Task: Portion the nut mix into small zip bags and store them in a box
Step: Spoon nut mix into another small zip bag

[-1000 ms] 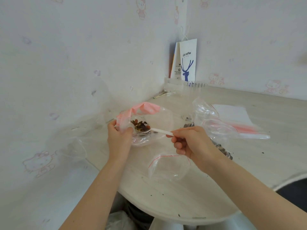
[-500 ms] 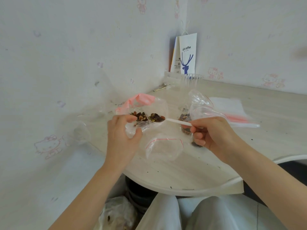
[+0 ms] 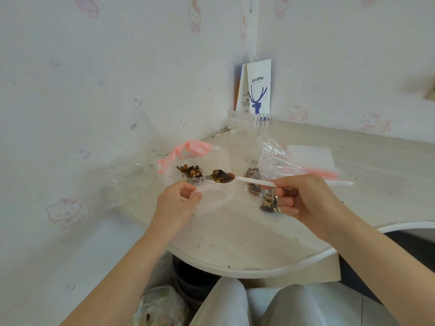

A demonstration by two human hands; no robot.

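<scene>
Nut mix [image 3: 221, 175] heaped on white spoon [image 3: 254, 181]; right hand [image 3: 306, 198] pinches handle; left hand [image 3: 176, 201] pinches small zip bag [image 3: 214, 196] at mouth.

Passable: table front [image 3: 235, 238]; filled zip bags [image 3: 269, 204] crowd centre-right; plastic cup [image 3: 261, 122], paper bag [image 3: 257, 90] block back corner.

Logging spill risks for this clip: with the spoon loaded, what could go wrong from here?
1. The spoon is heaped with nut mix; a tilt could drop pieces on the table short of the small zip bag.
2. The left hand pinches the limp bag's mouth at one spot, so it may sag shut as the right hand tips the spoon in.
</scene>
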